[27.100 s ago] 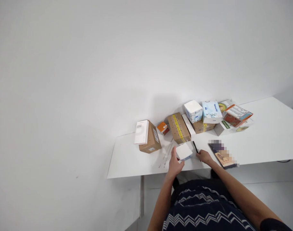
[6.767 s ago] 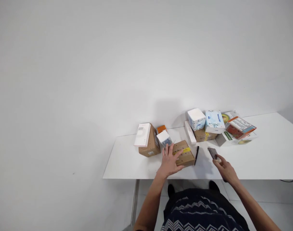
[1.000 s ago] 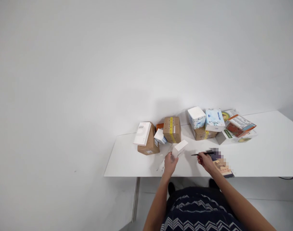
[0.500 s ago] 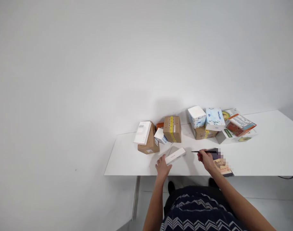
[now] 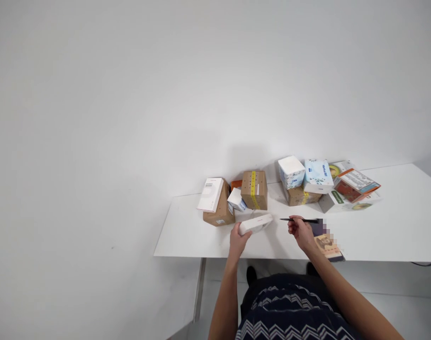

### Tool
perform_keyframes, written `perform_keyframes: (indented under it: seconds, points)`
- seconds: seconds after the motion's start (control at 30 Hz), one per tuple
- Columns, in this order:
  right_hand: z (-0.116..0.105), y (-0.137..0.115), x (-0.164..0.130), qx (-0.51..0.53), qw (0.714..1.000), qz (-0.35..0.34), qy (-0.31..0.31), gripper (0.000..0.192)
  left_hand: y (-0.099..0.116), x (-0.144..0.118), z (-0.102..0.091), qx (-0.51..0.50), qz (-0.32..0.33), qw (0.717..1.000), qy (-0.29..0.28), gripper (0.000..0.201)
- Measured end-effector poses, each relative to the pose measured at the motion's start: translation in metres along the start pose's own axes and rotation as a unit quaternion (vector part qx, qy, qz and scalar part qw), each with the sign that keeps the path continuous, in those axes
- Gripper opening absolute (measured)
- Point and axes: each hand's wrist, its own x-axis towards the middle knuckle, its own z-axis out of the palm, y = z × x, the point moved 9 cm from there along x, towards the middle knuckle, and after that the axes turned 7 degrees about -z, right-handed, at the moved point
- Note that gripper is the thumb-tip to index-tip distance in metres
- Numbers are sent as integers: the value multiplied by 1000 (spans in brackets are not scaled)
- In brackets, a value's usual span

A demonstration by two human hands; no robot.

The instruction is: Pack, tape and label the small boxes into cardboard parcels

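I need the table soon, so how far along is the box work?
Looks done: several boxes stand near the wall, among them the brown box with yellow tape. In hand: the left hand grips a long white box, and the right hand holds a black pen pointed at it. Left: cannot tell which boxes remain.

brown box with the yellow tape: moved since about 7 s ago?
Yes. The brown box with yellow tape went from the table's near edge back toward the wall, now standing beside the leaning kraft box.

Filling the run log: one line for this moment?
left hand: holds long white box | right hand: holds black pen | white table
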Motion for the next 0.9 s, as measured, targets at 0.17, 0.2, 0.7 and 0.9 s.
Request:
perform_keyframes:
  seconds: [0.17,0.2,0.7,0.9]
  points:
    - [21,-13,-8,6,1000,-13,-23,24,69,-5,11,167,82,983,1,38]
    - [26,-17,-10,0,999,-21,-29,26,79,-7,16,198,91,976,-3,41]
    - [96,-43,-16,-275,920,-207,-190,19,75,2,49,206,78,975,-43,47]
    - [121,-22,-25,-330,882,-212,-260,20,53,-1,37,172,25,983,-56,44]
